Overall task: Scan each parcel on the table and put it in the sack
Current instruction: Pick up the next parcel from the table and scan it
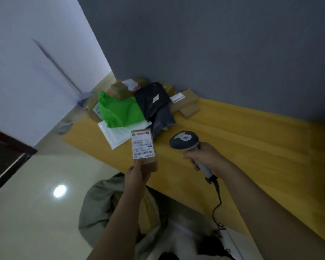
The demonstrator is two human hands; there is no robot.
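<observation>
My left hand [137, 174] grips the near end of a small brown cardboard parcel [144, 150], held above the table's front edge with its white label facing up. Just to its right, my right hand [204, 157] holds the handle of a grey barcode scanner [184, 140], whose head is level with the parcel. A grey-green sack [99, 207] lies open on the floor below my left forearm. Several more parcels are piled at the far end of the yellow table [251, 147]: a green bag [120, 111], a black bag [151, 99], a white bag [116, 134] and brown boxes [186, 104].
The scanner's coiled cable [217, 205] hangs down across the table's near edge. A grey wall runs behind the table. The pale tiled floor [36, 212] spreads out to the left, with a dark door frame [6, 152] at the far left.
</observation>
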